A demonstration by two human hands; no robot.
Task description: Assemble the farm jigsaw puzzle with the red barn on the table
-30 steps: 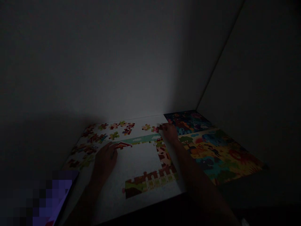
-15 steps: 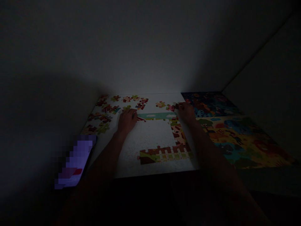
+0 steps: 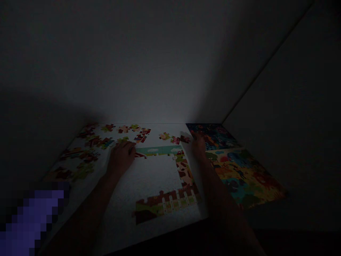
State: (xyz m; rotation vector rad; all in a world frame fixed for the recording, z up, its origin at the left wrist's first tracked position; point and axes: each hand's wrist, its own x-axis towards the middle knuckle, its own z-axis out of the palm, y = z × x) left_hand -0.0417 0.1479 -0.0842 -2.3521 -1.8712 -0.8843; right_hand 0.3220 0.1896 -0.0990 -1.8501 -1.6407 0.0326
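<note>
A partly joined jigsaw puzzle [image 3: 160, 150] lies on the white table: a sky strip along the top, a side with brown patches, and a fence strip [image 3: 170, 203] at the bottom. At the left end of the sky strip, my left hand [image 3: 122, 156] has its fingers bent and closed round a puzzle piece that they mostly cover. My right hand [image 3: 199, 146] is beyond the top right corner, its fingers apart and holding nothing. Just left of those fingers lies a dark brown puzzle piece [image 3: 185, 139], beside a pink piece [image 3: 175, 140] and a yellowish piece [image 3: 164, 136].
Several loose puzzle pieces [image 3: 92, 142] spread over the table's left side. Two finished picture puzzles lie at the right, a dark blue one [image 3: 221, 137] behind a yellow animal one [image 3: 250, 167]. A blurred-out, lit screen [image 3: 34, 220] is at lower left. A wall [image 3: 149, 71] stands behind.
My right hand has let go of the dark brown piece and drawn slightly right of it. My left hand stays at the sky strip. The whole view has shifted, with the table lower and further left.
</note>
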